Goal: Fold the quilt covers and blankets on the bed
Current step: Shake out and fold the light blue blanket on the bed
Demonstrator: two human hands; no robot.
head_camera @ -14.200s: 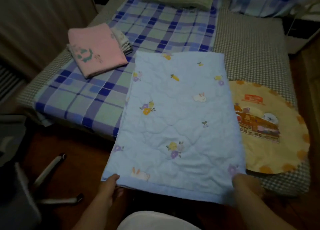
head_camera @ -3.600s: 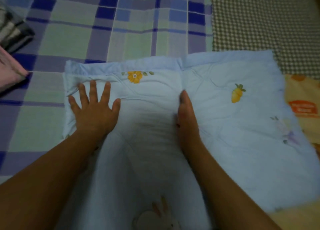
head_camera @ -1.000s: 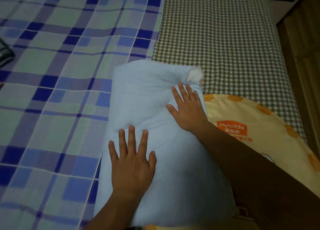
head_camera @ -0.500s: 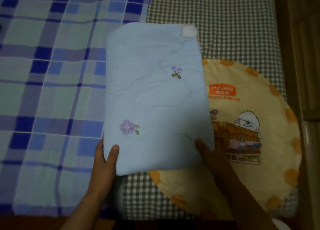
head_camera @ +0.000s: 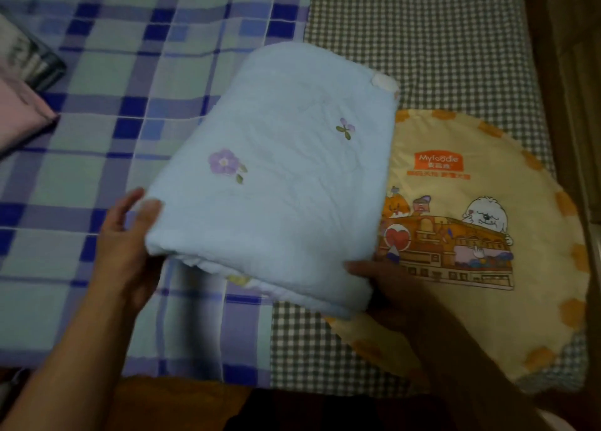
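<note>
The folded light blue quilt (head_camera: pixel 276 183), with purple embroidered flowers, is a thick rectangle angled across the bed, its near end raised off the blue plaid sheet (head_camera: pixel 97 170). My left hand (head_camera: pixel 126 238) grips the near left corner, thumb on top. My right hand (head_camera: pixel 370 274) holds the near right corner with its fingers tucked underneath and mostly hidden. The quilt's right edge overlaps a round yellow cartoon-print cushion (head_camera: pixel 481 235).
A folded pink blanket (head_camera: pixel 19 118) and a striped folded stack (head_camera: pixel 32 56) lie at the left edge. The brown checked mattress cover (head_camera: pixel 422 40) shows beyond and in front of the cushion. A wooden surface (head_camera: pixel 572 73) runs along the right.
Both hands went from pressing the quilt flat to taking its near corners. In the last half second the near end rose and swung left, turning the quilt at an angle.
</note>
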